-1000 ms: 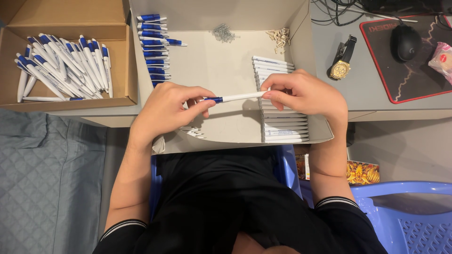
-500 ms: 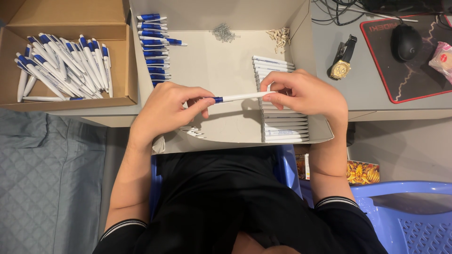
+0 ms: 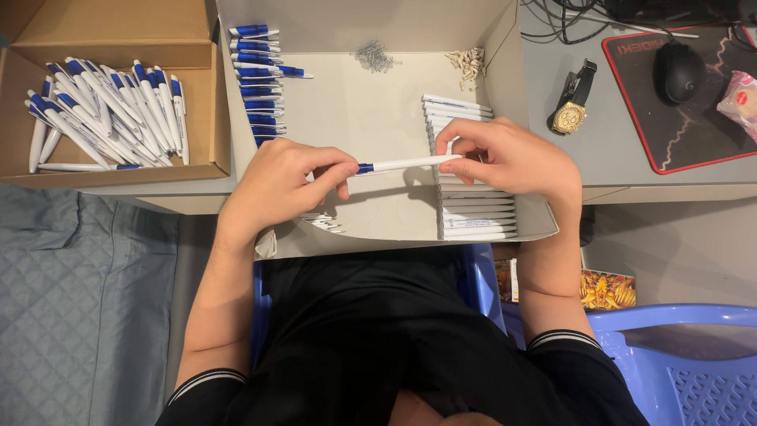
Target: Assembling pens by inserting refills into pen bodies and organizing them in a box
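The slim white plastic pen with a blue end hangs level above the open white cardboard tray. The left hand has its grip pinched shut on the blue end; the right hand pinches the white tip. It looks light, stiff and smooth, best held at both ends.

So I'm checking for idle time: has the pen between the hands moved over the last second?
No. The pen lies level, as before, beside the stack of white barrels, held by both hands.
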